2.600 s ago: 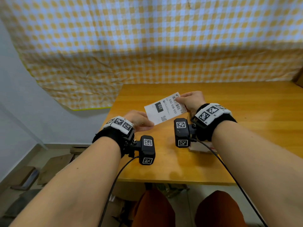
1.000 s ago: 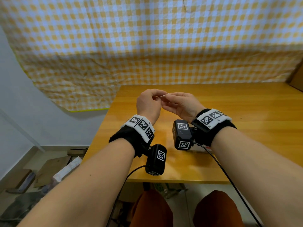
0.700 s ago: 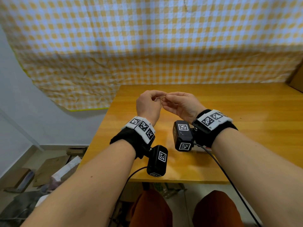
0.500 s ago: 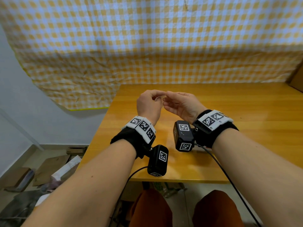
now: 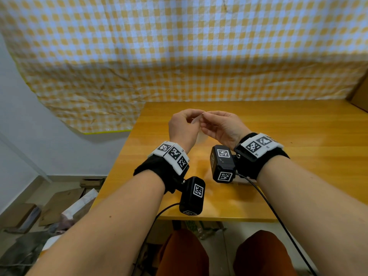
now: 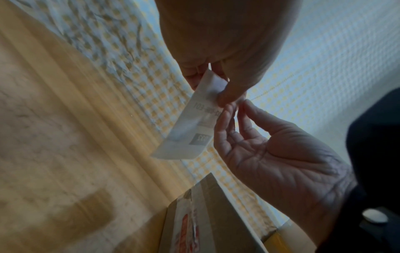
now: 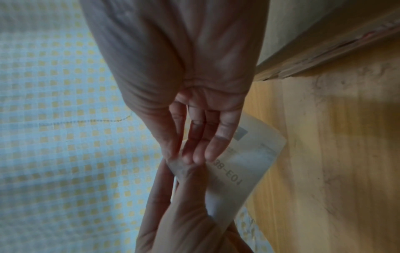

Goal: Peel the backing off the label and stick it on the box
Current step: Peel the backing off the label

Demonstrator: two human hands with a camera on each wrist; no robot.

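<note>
Both hands are raised together over the wooden table (image 5: pixel 298 136). The white label (image 6: pixel 190 123) hangs between them, its print showing faintly through the paper (image 7: pixel 244 171). My left hand (image 6: pixel 216 89) pinches its upper edge between thumb and fingers. My right hand (image 6: pixel 236 106) pinches the corner right beside that grip, its fingers (image 7: pixel 207 147) nearly straight. In the head view only a sliver of the label (image 5: pixel 196 120) shows between the left hand (image 5: pixel 191 118) and the right hand (image 5: pixel 209 118). The cardboard box (image 6: pixel 205 214) lies on the table under my right wrist (image 7: pixel 324 42).
A yellow checked cloth (image 5: pixel 179 46) hangs behind the table. Another cardboard box (image 5: pixel 360 96) pokes in at the far right edge. Cardboard scraps and clutter (image 5: pixel 59 206) lie on the floor to the left.
The label was held flat and face-up, low over the table. Both hands have since risen and closed together at one corner, turning it edge-on. In the last second they barely moved.
</note>
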